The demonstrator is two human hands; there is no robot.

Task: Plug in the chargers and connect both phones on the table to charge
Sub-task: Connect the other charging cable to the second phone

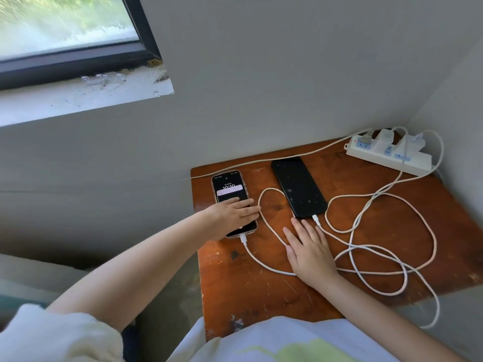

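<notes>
Both phones lie flat on your table [261, 296], screens up, long axes running away from you and leaning a little to the left, with their charging ports at the near ends. The lit phone [230, 190] sits by the table's left edge, in a pale patterned case with a clock on its screen; the dark phone [299, 188] lies just to its right, a glossy black slab speckled with dust. Each has a white plug seated in its near end.

Your left hand [232, 214] rests flat on the lower half of the lit phone, fingers together and extended, gripping nothing. Your right hand [308, 248] lies palm down on the wood, fingers slightly spread, fingertips just short of the dark phone's near edge, with a cable passing under it.

The braided white cables [379, 249] loop loosely over the scratched, reddish-brown top. At the far right corner a white power strip [386, 159] holds two white chargers [386, 138].
</notes>
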